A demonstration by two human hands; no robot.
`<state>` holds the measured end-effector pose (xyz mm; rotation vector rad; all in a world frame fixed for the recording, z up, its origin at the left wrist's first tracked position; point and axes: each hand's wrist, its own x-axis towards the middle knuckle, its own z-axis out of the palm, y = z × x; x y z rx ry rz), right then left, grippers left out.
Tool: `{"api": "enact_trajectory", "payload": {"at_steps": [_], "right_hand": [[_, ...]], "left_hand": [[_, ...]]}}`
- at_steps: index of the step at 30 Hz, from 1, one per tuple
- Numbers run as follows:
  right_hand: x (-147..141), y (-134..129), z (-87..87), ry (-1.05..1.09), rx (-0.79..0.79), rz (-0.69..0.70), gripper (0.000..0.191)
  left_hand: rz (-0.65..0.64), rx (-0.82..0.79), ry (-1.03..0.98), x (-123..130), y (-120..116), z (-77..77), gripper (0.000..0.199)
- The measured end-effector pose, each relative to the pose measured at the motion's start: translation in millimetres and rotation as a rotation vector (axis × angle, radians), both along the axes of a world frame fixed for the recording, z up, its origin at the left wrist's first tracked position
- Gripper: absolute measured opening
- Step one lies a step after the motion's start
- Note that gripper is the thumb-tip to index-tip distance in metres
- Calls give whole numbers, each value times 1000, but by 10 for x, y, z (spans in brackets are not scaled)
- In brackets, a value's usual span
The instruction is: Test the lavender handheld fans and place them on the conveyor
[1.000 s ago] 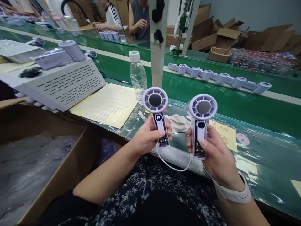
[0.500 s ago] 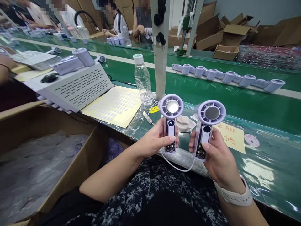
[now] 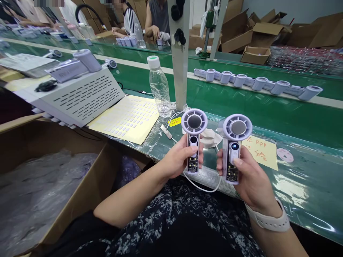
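My left hand (image 3: 178, 157) is wrapped round the handle of a lilac handheld fan (image 3: 194, 123), its thumb lying on the light panel below a dark round display. My right hand (image 3: 250, 171) grips a second lilac handheld fan (image 3: 238, 127), whose small display is lit with "20". That thumb rests at the lower end of its panel. Both fans stand upright side by side, apart, with bare circuit boards showing low in the handles. A white cable (image 3: 202, 189) loops beneath them. Behind the fans lies a crumpled whitish item (image 3: 210, 138).
A plastic bottle (image 3: 160, 87) stands by a metal post (image 3: 180, 60). Left are a yellow sheet of small stickers (image 3: 144, 134), a vented grey box (image 3: 88, 96) and a carton of plastic bags (image 3: 99, 171). Several fans (image 3: 259, 84) line the green belt. People work across it.
The left fan's display has gone dark, and the right fan's display now shows "20". My left thumb has shifted up the panel. The view has moved slightly.
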<state>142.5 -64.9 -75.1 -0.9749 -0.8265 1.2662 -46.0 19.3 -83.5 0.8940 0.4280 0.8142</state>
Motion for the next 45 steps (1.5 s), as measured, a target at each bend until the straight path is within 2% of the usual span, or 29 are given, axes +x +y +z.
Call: {"api": "enact_trajectory", "payload": {"at_steps": [3, 7, 11, 18, 24, 27, 30, 33, 35, 37, 41, 45], "right_hand": [[-45, 10, -34, -3, 14, -28, 23], [-84, 2, -12, -58, 66, -1, 27], [-98, 19, 29, -54, 68, -52, 23], [-102, 47, 15, -14, 30, -81, 27], [-68, 29, 59, -31, 57, -26, 24], [-58, 24, 65, -14, 55, -19, 25], [-59, 32, 33, 8, 39, -49, 24], [-57, 45, -17, 98, -16, -5, 22], [-54, 52, -46, 163, -40, 83, 32], [-58, 55, -58, 187, -68, 126, 46], [-101, 29, 18, 211, -120, 28, 40], [-147, -55, 202, 186, -16, 24, 32]], "left_hand": [[31, 16, 6, 14, 2, -42, 46], [-86, 157, 2, -38, -7, -1, 45], [-45, 258, 111, -54, 8, 17, 44], [-39, 228, 139, -44, 19, -46, 41], [1, 206, 80, -34, -8, 56, 37], [4, 190, 50, -37, -15, 98, 41], [30, 185, 101, -39, -17, 89, 43], [80, 155, 174, -16, -24, 48, 56], [103, 125, 168, 18, -31, 25, 64], [93, 108, 125, 53, -37, 26, 60], [56, 155, 43, 69, -75, 139, 43], [-8, 141, -1, -11, -193, 364, 42]]}}
